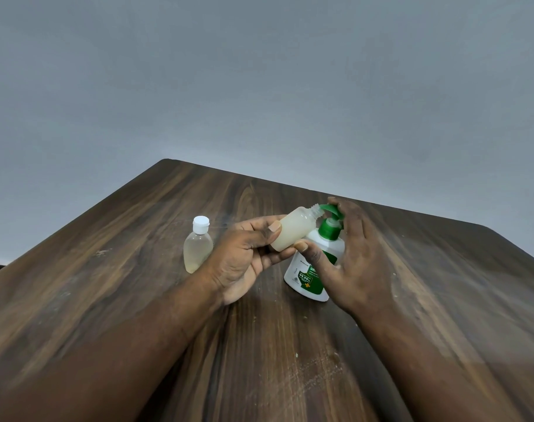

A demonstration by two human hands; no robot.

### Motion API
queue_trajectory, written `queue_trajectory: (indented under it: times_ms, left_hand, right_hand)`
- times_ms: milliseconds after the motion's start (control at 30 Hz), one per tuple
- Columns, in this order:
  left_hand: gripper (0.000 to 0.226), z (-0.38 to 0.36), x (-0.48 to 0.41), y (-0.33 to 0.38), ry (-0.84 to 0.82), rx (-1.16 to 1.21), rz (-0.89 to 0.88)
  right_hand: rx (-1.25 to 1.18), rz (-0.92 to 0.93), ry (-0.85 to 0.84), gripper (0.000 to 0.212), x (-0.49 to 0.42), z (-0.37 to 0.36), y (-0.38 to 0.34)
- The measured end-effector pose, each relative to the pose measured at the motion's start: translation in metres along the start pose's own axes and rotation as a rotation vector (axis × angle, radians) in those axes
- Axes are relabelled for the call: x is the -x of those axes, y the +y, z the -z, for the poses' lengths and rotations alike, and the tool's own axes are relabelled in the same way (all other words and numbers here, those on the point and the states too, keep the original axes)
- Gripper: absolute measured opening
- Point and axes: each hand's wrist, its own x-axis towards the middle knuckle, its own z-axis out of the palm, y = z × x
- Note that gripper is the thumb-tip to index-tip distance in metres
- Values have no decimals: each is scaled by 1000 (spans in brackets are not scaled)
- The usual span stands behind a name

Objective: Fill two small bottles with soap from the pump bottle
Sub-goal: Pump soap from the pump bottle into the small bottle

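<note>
My left hand (244, 257) grips a small frosted bottle (294, 228), uncapped and tilted, its threaded mouth right at the green nozzle of the pump bottle (311, 269). The pump bottle is white with a green label and stands on the wooden table (137, 300). My right hand (354, 260) lies over the green pump head with straight fingers, its thumb against the pump bottle's front. A second small clear bottle (198, 249) with a white cap stands to the left, with pale liquid in it.
A plain grey wall rises behind the table. The table's far corner lies at the top middle, and its right edge slants down at the far right.
</note>
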Motion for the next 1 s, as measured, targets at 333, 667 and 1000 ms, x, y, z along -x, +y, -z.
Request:
queue_trajectory:
  times_ms: [333,667,1000]
  left_hand:
    - [45,-3,2,2,20,17,-19]
    - [46,-2,2,0,32,-8,-6]
    - [45,-5,4,1,14,26,2]
  right_hand:
    - [-24,-26,61,86,5,-7,-6]
    - [-1,-20,19,88,2,-4,-4]
    - [-37,-24,39,81,2,-4,-4]
